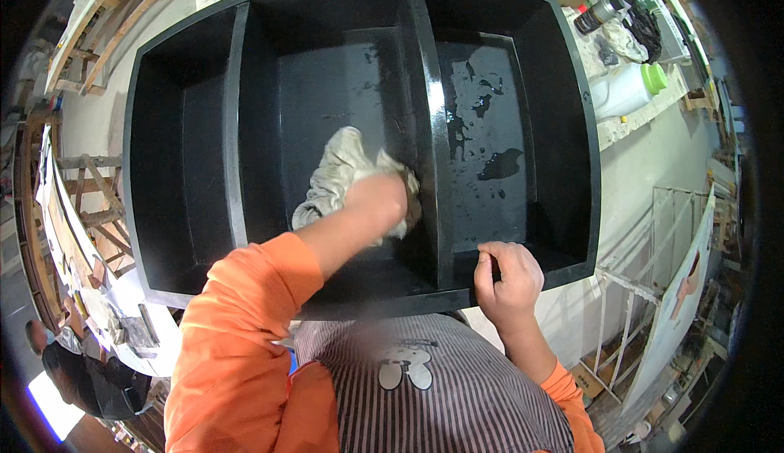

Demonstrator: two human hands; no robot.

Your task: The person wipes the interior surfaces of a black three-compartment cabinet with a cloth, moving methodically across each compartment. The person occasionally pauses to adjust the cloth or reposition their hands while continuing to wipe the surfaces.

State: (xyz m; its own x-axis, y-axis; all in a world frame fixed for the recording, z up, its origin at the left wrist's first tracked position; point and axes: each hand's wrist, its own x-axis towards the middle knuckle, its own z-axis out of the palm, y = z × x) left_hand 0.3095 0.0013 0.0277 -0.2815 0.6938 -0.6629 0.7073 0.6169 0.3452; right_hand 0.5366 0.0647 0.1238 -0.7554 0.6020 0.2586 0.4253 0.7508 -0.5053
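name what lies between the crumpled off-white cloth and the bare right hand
In the head view, a straight, glossy black divider stands between the crumpled off-white cloth and the right hand.

Wooden frames (91, 161) (at left) edge pale floor (96, 122).

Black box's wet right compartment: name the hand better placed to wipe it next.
The left, I'd judge: the left hand holds the cloth, just across the divider from the wet patches. The right hand is on the patches' side, at the near rim, but shows no cloth.
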